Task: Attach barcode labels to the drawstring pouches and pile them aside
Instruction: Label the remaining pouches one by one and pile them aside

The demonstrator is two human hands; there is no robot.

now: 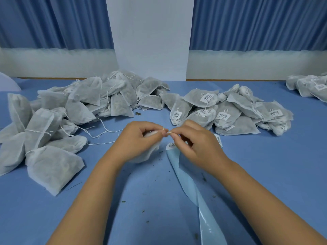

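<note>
Head view. Three piles of pouches on the blue table.
- The unlabelled pile is at 10 o'clock from the hands. It has too many overlapping pouches to count, and loose strings trail off it.
- The labelled pile is at 1 o'clock, with at least five barcode labels showing.
- A third, small pile is at 2 o'clock, cut by the frame edge, with one label showing.

One pouch lies at centre, mostly under the left hand.

One glossy backing strip runs from under the right hand towards 5 o'clock. It has two barcode labels at its upper end, one just below the fingertips and one past the right knuckles.

A few dark crumbs are scattered on the table.

Both forearms come in from 6 o'clock and meet at centre, fingertips almost touching.
- Left hand: fingers curled, thumb and forefinger pinching the string at the pouch's neck, palm over the pouch.
- Right hand: fingers curled, thumb and forefinger pinching the same string's other end.

Blue curtains hang at 12 o'clock.
</note>
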